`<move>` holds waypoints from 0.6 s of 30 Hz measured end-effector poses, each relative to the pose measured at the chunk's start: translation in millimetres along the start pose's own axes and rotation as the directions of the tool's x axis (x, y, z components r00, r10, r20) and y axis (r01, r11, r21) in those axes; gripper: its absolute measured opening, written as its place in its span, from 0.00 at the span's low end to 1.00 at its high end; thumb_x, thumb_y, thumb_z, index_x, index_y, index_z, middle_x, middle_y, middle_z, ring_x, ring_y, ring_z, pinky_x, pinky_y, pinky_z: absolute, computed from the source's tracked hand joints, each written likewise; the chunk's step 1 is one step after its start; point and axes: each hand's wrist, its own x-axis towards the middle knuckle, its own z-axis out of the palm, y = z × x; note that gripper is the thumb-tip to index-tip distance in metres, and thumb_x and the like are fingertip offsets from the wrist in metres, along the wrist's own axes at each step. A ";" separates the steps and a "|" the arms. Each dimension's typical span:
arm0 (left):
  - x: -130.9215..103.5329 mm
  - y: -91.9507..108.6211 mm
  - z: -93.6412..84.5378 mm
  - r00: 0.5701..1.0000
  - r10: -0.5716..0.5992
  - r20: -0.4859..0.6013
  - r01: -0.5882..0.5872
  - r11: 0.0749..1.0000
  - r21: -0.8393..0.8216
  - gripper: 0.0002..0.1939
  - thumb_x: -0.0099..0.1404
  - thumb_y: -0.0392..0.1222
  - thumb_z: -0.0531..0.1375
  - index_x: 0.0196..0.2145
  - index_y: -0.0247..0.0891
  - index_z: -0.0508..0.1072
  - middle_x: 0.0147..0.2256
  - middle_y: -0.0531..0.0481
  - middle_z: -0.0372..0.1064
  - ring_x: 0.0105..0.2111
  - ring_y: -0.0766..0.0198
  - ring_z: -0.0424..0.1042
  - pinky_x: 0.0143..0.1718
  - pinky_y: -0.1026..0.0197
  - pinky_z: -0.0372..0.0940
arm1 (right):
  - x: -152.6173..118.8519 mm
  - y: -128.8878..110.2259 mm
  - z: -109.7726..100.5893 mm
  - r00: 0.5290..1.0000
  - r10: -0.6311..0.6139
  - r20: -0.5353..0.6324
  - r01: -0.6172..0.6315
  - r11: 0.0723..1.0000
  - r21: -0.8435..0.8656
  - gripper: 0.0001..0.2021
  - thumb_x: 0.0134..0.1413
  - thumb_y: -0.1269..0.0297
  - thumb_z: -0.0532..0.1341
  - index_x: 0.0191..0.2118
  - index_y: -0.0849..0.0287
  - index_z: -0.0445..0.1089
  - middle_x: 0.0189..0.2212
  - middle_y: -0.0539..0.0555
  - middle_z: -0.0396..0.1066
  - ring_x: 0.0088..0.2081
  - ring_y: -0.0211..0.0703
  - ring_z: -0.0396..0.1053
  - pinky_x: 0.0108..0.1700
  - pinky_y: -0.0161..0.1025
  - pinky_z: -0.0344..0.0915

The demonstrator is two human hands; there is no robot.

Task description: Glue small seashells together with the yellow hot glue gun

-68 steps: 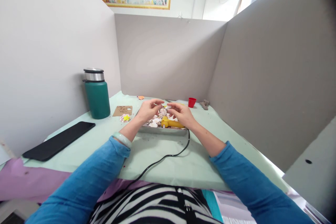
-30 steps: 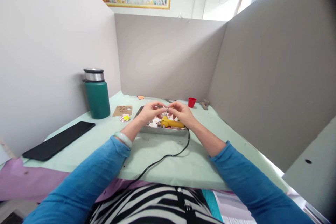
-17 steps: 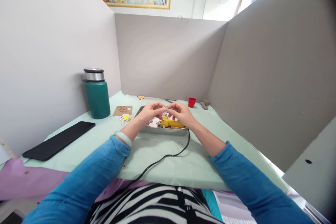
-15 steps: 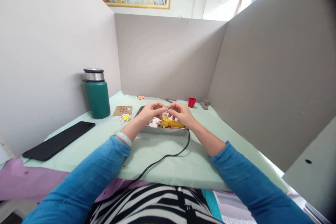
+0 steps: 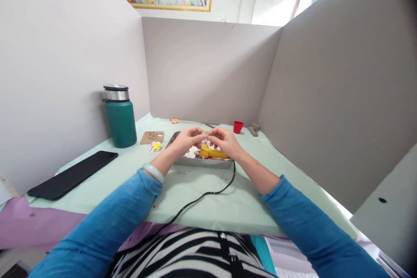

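Small whitish piece (image 5: pixel 206 134), centre of frame, seems pinched between left hand (image 5: pixel 188 138), over metal tray (image 5: pixel 202 162) and yellow glue gun (image 5: pixel 216 153), and right hand (image 5: pixel 226 140), fingertips nearly together, could drop trayward if either grip loosens, looks tiny, mostly finger-hidden, shape unclear.

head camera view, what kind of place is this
Probably a small craft workstation: grey partition panels wall in a table with a pale green cover, and a yellow glue-gun-like tool lies in a metal tray of small white pieces.
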 end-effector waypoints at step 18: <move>-0.1 4.9 3.3 1.000 0.000 0.024 0.004 0.989 -0.148 0.19 0.53 0.43 0.65 0.40 0.32 0.67 0.31 0.47 0.71 0.30 0.64 0.73 0.33 0.60 0.69 | -5.1 4.7 4.5 0.933 -0.354 -0.067 0.283 0.834 -0.473 0.06 0.54 0.61 0.58 0.34 0.58 0.67 0.33 0.53 0.67 0.27 0.35 0.64 0.30 0.35 0.62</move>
